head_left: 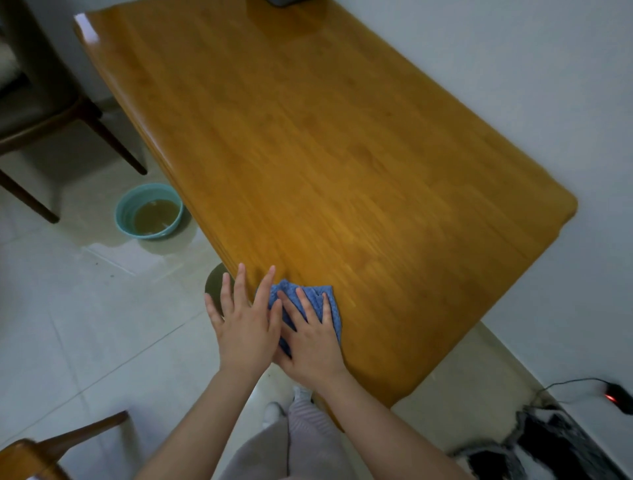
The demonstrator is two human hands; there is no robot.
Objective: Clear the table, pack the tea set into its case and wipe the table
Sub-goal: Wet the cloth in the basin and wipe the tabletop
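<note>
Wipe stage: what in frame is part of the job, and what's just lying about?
Job:
- blue cloth
- table
- right hand, flat on the cloth
- left hand, fingers straight, beside it

Lying about:
- teal basin of brownish liquid, on the floor
- chair
- black adapter, red light on

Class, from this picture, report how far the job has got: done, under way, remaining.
Done: the table shows no tea set, only a dark item at its far edge. In hand: the right hand presses a blue cloth at the near corner, left hand alongside. Left: likely the remaining tabletop; no case in view.
</note>
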